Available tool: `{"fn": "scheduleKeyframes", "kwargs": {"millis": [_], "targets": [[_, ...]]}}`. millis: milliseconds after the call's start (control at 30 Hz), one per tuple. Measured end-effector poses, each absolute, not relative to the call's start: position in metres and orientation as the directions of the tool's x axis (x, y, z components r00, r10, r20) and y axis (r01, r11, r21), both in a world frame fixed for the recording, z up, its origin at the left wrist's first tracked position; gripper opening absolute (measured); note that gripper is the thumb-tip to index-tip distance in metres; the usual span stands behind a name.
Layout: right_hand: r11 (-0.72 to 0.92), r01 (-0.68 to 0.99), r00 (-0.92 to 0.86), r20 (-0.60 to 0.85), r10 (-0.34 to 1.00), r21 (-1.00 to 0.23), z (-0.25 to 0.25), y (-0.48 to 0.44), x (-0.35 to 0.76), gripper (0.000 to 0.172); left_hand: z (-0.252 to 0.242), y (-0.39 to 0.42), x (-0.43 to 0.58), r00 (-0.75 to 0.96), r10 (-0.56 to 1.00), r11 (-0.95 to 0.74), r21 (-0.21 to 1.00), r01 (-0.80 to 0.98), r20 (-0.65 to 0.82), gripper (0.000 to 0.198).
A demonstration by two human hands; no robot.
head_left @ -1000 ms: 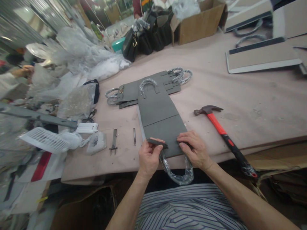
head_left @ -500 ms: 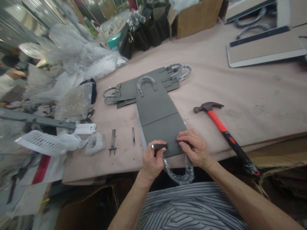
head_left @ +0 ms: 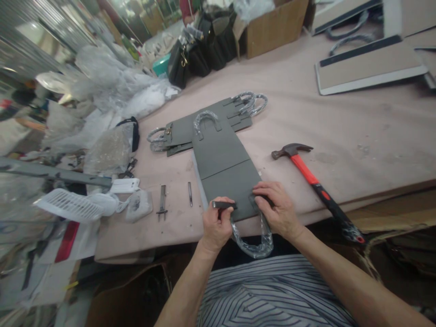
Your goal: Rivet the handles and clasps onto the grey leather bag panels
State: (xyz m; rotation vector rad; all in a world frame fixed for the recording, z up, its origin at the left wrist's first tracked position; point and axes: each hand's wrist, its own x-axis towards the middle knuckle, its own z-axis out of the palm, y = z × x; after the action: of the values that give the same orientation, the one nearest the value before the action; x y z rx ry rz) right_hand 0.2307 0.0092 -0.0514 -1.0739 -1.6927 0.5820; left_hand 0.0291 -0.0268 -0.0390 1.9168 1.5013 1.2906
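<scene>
A grey leather panel [head_left: 226, 156] lies lengthwise toward me at the table's front edge, a plastic-wrapped handle at each end. My left hand [head_left: 218, 223] is closed round a short dark tool [head_left: 223, 205] with a pale round end, held over the panel's lower left part. At the lower right part, my right hand [head_left: 275, 206] pinches near the base of the near handle [head_left: 254, 250]; what its fingertips hold is hidden. Beyond, the panel overlaps several stacked grey panels [head_left: 184, 123] with wrapped handles.
A hammer [head_left: 315, 186] with a red and black grip lies at the right. Left stand a metal divider-like tool [head_left: 162, 202], a thin metal rod [head_left: 190, 194] and a white fan [head_left: 73, 204]. Black bags [head_left: 194, 59] and a cardboard box [head_left: 275, 29] are at the back.
The view has shifted slightly. Both hands keep nearly the same places on the panel, and the dark tool remains in my left hand.
</scene>
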Motion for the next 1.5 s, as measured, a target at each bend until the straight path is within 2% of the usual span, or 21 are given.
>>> {"fn": "scheduleKeyframes", "kwargs": {"millis": [167,300,467,567,667,733,800,900,1000,1067,1100,1167,1200,1267,1333,1400,1433,1500], "targets": [[0.358,0.448,0.031,0.415,0.909,-0.819,-0.057,-0.006,0.237,0.014,-0.038,-0.027,0.033,0.044,0.854,-0.428,0.653,0.625,0.518,0.011],[0.304,0.452,0.046,0.362,0.931,-0.838,-0.058,-0.019,0.246,0.015,-0.036,-0.027,0.035,0.032,0.853,-0.417,0.645,0.64,0.52,0.01],[0.277,0.558,0.064,0.374,0.925,-0.782,-0.054,-0.023,0.265,0.015,-0.035,-0.026,0.036,0.04,0.85,-0.43,0.648,0.629,0.525,0.011],[0.275,0.703,0.069,0.447,0.892,-0.656,-0.05,-0.019,0.281,0.017,-0.036,-0.025,0.036,0.069,0.853,-0.442,0.646,0.622,0.518,0.011],[0.229,0.869,0.015,0.486,0.874,-0.439,-0.045,-0.011,0.298,0.024,-0.035,-0.024,0.035,0.071,0.874,-0.418,0.67,0.613,0.48,0.012],[0.171,0.942,-0.031,0.432,0.901,-0.289,-0.042,-0.006,0.309,0.031,-0.035,-0.023,0.034,0.077,0.894,-0.394,0.691,0.606,0.442,0.012],[0.122,0.978,-0.055,0.347,0.936,-0.172,-0.04,-0.001,0.318,0.03,-0.035,-0.021,0.034,0.095,0.907,-0.382,0.706,0.596,0.411,0.011],[0.069,0.992,-0.043,0.236,0.971,-0.105,-0.04,0.009,0.329,0.018,-0.038,-0.021,0.034,0.107,0.906,-0.391,0.711,0.585,0.41,0.012],[-0.007,0.985,0.03,0.128,0.991,-0.173,-0.038,0.021,0.341,0.013,-0.041,-0.021,0.035,0.083,0.901,-0.39,0.711,0.585,0.426,0.012],[-0.094,0.948,0.1,0.003,0.995,-0.305,-0.033,0.028,0.347,0.012,-0.042,-0.022,0.036,0.077,0.897,-0.395,0.711,0.581,0.435,0.011],[-0.154,0.897,0.127,-0.091,0.988,-0.414,-0.03,0.031,0.349,0.013,-0.043,-0.022,0.036,0.077,0.895,-0.399,0.712,0.579,0.438,0.011],[-0.32,0.647,0.092,-0.346,0.934,-0.692,-0.02,0.032,0.348,0.016,-0.043,-0.021,0.037,0.076,0.892,-0.405,0.713,0.572,0.446,0.01],[-0.404,0.479,0.014,-0.453,0.891,-0.779,-0.014,0.031,0.346,0.017,-0.042,-0.021,0.038,0.073,0.891,-0.407,0.715,0.569,0.449,0.01],[-0.525,0.204,-0.143,-0.556,0.819,-0.826,0.001,0.026,0.337,0.02,-0.042,-0.02,0.038,0.068,0.887,-0.412,0.719,0.559,0.456,0.01],[-0.554,0.099,-0.16,-0.563,0.811,-0.826,0.019,0.016,0.325,0.024,-0.041,-0.019,0.039,0.069,0.885,-0.42,0.726,0.545,0.46,0.01],[-0.493,0.086,-0.099,-0.5,0.86,-0.865,0.04,0.005,0.311,0.03,-0.041,-0.018,0.04,0.075,0.888,-0.421,0.735,0.531,0.454,0.011],[-0.42,0.115,-0.07,-0.429,0.901,-0.9,0.051,-0.001,0.304,0.034,-0.042,-0.018,0.04,0.078,0.889,-0.421,0.739,0.527,0.451,0.011],[-0.146,0.274,-0.029,-0.159,0.987,-0.951,0.071,-0.011,0.293,0.039,-0.043,-0.018,0.04,0.077,0.889,-0.422,0.741,0.522,0.452,0.012]]}}
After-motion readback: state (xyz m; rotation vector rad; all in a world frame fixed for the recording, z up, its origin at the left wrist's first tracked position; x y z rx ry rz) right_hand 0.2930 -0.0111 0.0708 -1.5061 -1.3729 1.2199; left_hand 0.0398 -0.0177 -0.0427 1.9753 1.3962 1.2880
